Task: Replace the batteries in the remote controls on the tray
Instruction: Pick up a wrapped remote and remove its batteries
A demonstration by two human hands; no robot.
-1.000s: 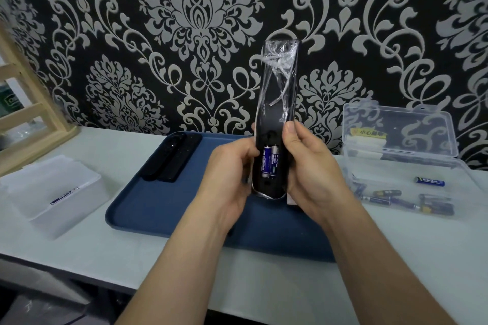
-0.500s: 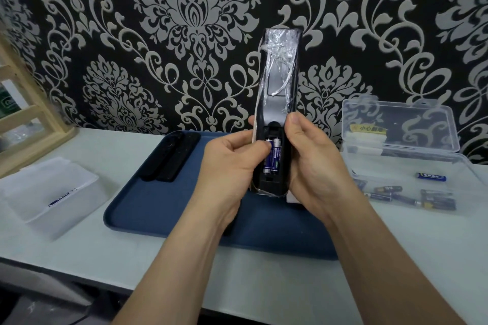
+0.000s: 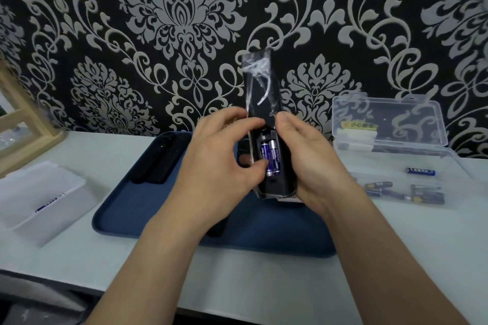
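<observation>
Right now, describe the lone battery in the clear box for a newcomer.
Right of the blue tray sits an open clear plastic box. Inside, the blue battery lies alone at the back, apart from the dark batteries clustered in front.

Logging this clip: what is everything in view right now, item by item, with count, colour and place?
wrapped remote: one, black in clear film, held upright above the tray, battery bay open
bay batteries: two, blue and silver, side by side in the open bay
tray: one, dark blue, on the table
other remotes: seemingly two, black, tray's back left
clear box: one, lid open, table right
loose batteries: several, blue or dark, inside the clear box
white box: one, translucent, table left
wooden frame: one, pale, far left
table: one, white
left hand: thumb on the bay batteries, fingers at the remote's left edge
right hand: grips the remote's right side
</observation>
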